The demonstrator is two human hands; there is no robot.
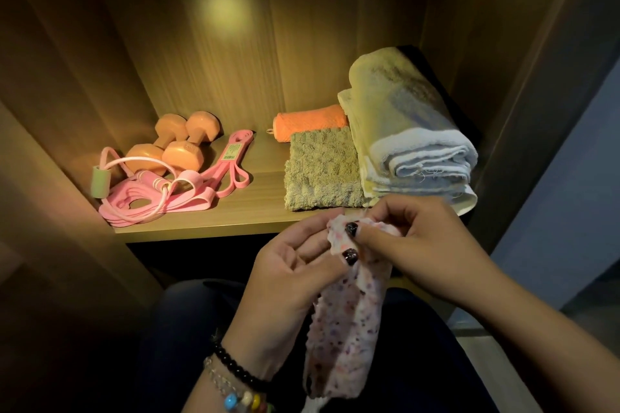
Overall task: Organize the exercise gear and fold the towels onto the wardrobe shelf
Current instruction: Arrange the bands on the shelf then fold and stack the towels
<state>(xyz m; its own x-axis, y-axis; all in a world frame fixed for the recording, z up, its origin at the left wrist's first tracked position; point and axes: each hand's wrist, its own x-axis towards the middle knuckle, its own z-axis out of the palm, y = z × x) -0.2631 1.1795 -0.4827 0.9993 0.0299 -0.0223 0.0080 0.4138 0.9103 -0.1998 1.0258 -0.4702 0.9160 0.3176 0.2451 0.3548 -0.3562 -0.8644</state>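
A white cloth with coloured speckles (345,329) hangs in front of the shelf, below its front edge. My left hand (288,282) and my right hand (419,245) both pinch its top edge, close together. On the wooden wardrobe shelf (235,221) lie two orange dumbbells (174,147) at the left, with pink resistance bands (214,178) and a pink jump rope (141,174) in front of them. At the right sit a folded green towel (322,171), a rolled orange towel (312,122) and a folded white and yellow towel stack (412,137).
The wardrobe's wooden side walls (67,111) close in the shelf on both sides. A dark opening lies under the shelf. My knees in dark trousers (188,329) are below the hands. A bright light spot shines on the back panel (228,7).
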